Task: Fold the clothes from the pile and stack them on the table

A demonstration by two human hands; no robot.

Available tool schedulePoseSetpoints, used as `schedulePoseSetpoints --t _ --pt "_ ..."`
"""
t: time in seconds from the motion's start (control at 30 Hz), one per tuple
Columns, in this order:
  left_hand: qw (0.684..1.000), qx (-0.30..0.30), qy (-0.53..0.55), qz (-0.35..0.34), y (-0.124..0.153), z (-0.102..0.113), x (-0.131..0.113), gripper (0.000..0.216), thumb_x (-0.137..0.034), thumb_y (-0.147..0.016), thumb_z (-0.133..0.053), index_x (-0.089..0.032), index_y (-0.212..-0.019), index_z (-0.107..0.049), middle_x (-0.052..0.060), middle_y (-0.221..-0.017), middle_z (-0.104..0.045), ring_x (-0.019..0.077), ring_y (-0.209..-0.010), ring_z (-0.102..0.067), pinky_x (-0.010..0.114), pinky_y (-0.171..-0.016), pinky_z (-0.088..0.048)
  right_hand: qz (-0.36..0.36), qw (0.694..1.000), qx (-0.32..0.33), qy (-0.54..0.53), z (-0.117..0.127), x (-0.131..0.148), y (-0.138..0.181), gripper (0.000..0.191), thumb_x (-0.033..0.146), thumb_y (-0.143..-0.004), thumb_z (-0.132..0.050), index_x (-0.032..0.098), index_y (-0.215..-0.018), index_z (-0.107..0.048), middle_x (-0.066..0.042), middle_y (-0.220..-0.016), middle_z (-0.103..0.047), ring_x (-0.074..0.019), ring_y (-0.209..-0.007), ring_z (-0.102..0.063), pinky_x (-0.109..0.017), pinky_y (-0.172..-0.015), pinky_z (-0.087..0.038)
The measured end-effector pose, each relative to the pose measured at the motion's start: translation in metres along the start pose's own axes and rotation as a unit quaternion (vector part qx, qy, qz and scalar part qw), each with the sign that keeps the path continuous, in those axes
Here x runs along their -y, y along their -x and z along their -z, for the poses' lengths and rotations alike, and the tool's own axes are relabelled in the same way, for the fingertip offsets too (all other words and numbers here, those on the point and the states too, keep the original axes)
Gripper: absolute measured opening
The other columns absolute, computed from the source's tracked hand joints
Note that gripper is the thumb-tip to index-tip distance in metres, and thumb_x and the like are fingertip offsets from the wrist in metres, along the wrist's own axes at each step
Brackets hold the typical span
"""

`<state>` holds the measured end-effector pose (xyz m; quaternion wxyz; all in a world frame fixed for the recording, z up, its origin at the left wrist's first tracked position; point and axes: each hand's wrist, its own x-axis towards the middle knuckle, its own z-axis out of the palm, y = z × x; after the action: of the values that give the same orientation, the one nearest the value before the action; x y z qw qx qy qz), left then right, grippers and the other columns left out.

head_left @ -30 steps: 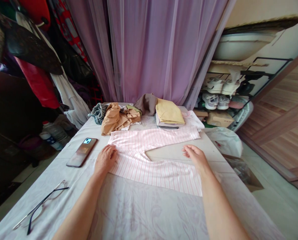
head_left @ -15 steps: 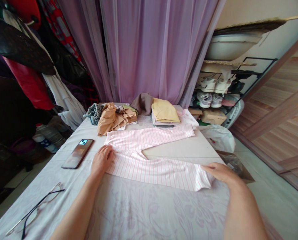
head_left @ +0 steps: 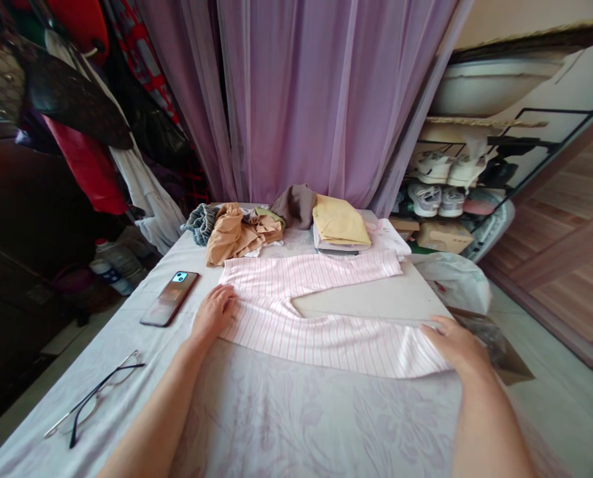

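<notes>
A pair of white trousers with pink stripes [head_left: 326,342] lies spread on the cloth-covered table [head_left: 296,425], waist to the left and legs pointing right. Resting flat on the waist end is my left hand [head_left: 215,311], its fingers stretched out. My right hand [head_left: 458,342] is at the hem of the nearer leg, thumb on the fabric and the forefinger apart from it; the other fingers are mostly hidden. The farther leg lies slanted away, with a gap of bare tablecloth between the two legs.
Behind the trousers are crumpled tan clothes [head_left: 234,236], a grey-brown garment [head_left: 295,206] and a folded stack with a yellow piece [head_left: 340,220] on top. A phone [head_left: 170,300] and eyeglasses [head_left: 97,395] lie at left. A shoe rack [head_left: 525,143] stands right.
The nearer leg's bunched hem has been drawn out straighter to the right. My right hand has moved with it, its forefinger now apart from the thumb. The view has shifted slightly left.
</notes>
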<state>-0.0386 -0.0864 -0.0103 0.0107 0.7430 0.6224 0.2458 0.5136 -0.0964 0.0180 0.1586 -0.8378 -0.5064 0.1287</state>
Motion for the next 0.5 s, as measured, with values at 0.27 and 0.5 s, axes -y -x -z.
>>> schedulePoseSetpoints --t 0.27,0.5 --pt "0.996 0.039 0.028 0.075 0.013 0.035 0.013 0.029 -0.038 -0.086 -0.047 -0.02 -0.097 -0.067 0.009 -0.115 -0.07 0.0229 -0.105 -0.064 0.034 -0.094 -0.049 0.221 0.94 -0.257 -0.03 -0.026 0.042 0.037 0.031 0.033 -0.085 -0.045 0.019 -0.093 -0.071 -0.014 -0.099 -0.072 -0.0275 -0.092 -0.066 -0.036 -0.076 -0.049" --pt "0.964 0.121 -0.063 0.227 0.025 0.06 0.007 0.028 -0.044 -0.088 -0.049 -0.022 -0.094 -0.065 0.005 -0.096 -0.073 0.0216 -0.088 -0.067 0.027 -0.069 -0.044 0.571 0.806 -0.046 -0.148 -0.077 0.152 0.12 0.016 0.02 -0.091 -0.053 0.022 -0.092 -0.069 -0.004 -0.088 -0.072 -0.0166 -0.085 -0.065 -0.028 -0.08 -0.049"
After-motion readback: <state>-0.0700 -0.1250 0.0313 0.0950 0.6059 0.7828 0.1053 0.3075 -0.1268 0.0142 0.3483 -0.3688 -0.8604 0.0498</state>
